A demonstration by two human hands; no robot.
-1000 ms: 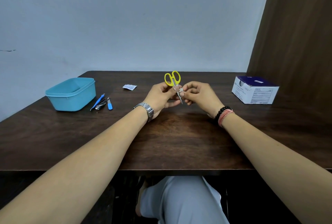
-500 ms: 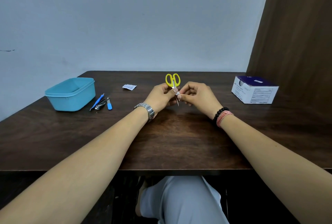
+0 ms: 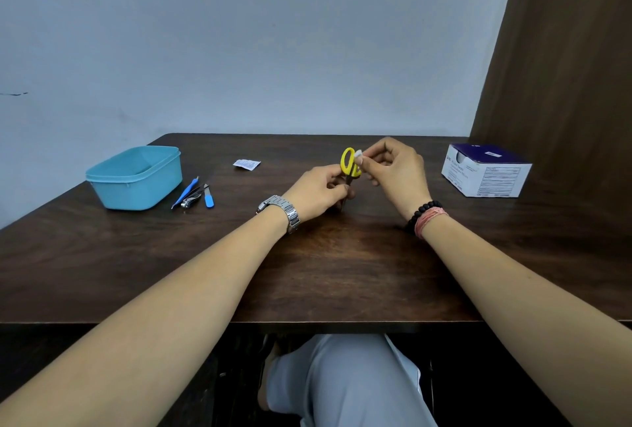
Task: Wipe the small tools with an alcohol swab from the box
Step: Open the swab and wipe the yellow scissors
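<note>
Teal tub (image 3: 136, 180) at the dark wooden table's (image 3: 307, 272) left — torn wrapper (image 3: 246, 164) mid-back.

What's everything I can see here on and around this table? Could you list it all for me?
scissors: one, yellow handles, held above the table's middle
alcohol swab: one, white, pinched against the scissors' handle
swab box: one, white with a dark blue top, far right of the table
wrapper: one, white, lying flat left of the scissors
tub: one, light blue, far left of the table
small tools: a cluster, blue and metal, just right of the tub; exact count unclear
table: one, dark brown wood
left hand: wristwatch on the wrist, grips the scissors
right hand: bead and pink bracelets on the wrist, holds the swab
</note>
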